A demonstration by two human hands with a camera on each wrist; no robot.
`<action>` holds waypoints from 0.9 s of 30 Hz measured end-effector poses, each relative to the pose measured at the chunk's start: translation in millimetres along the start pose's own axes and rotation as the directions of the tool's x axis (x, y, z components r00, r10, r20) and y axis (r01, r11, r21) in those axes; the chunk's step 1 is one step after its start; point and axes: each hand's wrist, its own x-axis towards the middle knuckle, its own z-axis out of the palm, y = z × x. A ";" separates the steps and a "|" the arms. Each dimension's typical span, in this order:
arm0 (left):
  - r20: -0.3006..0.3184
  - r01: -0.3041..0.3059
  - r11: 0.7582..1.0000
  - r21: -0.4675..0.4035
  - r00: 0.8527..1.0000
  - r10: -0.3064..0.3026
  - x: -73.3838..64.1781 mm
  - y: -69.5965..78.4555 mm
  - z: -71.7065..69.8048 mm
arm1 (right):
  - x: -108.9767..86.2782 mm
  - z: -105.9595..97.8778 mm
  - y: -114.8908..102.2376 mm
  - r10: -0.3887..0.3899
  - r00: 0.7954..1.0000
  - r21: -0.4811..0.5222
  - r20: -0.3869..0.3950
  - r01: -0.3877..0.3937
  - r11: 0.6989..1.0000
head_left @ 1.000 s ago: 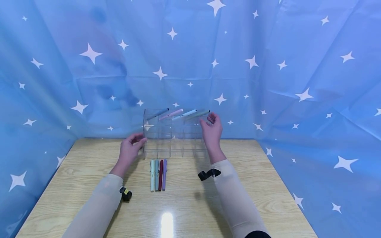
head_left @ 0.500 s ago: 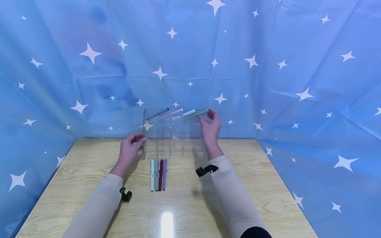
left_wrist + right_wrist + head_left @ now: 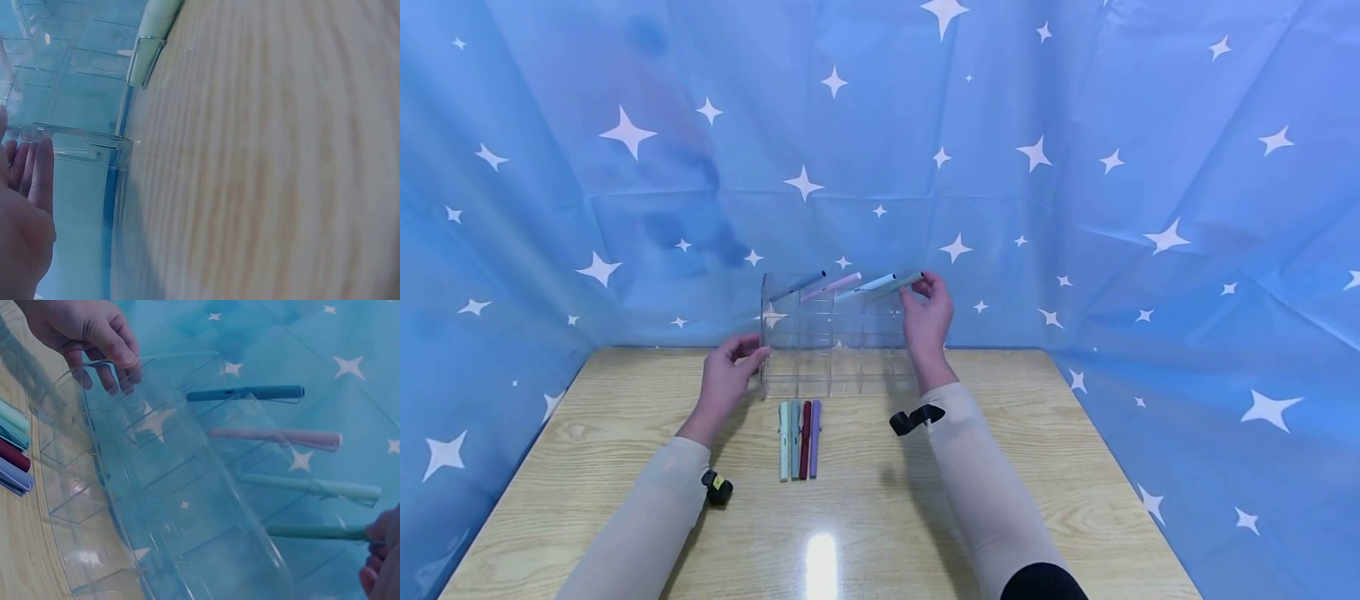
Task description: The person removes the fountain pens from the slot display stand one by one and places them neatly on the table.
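Note:
A clear plastic pen organizer (image 3: 846,387) with several compartments stands at the back of the table. My left hand (image 3: 727,375) grips its left side wall, thumb in front and fingers behind, as the right wrist view shows. At the top right, my right hand (image 3: 928,321) pinches the end of a green pen (image 3: 319,532) that slants out of the top row. Alongside it in that row lean a pale blue pen (image 3: 876,284), a pink pen (image 3: 842,284) and a dark blue pen (image 3: 805,284). In the left wrist view the left fingers lie along the clear wall.
In front of the organizer a mint pen (image 3: 784,442), a grey-blue pen (image 3: 795,442), a dark red pen (image 3: 805,442) and a purple pen (image 3: 815,442) lie side by side on the wooden table (image 3: 1037,483). A blue star-patterned curtain (image 3: 880,150) hangs close behind the organizer.
My right hand has moved up and slightly left to the green pen's end, which has shifted a little left. The left hand and the organizer have stayed in place.

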 end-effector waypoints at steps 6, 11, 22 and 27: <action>-0.001 -0.001 1.000 0.013 1.000 0.001 0.0 -0.1 -0.4 | 3.9 3.0 2.0 -0.019 1.000 -0.047 0.013 0.020 0.999; -0.001 -0.001 1.000 0.019 1.000 0.001 0.0 -0.3 -0.5 | 4.4 5.1 3.1 -0.026 0.999 -0.061 0.034 0.028 0.998; -0.004 0.004 1.000 0.019 1.000 -0.004 -1.4 1.6 -0.4 | 4.4 8.8 5.8 -0.014 1.000 -0.039 0.014 0.014 0.999; -0.003 0.003 1.000 0.020 1.000 -0.003 -1.9 1.4 0.4 | 5.1 6.5 7.1 0.004 1.000 0.044 -0.019 -0.003 0.999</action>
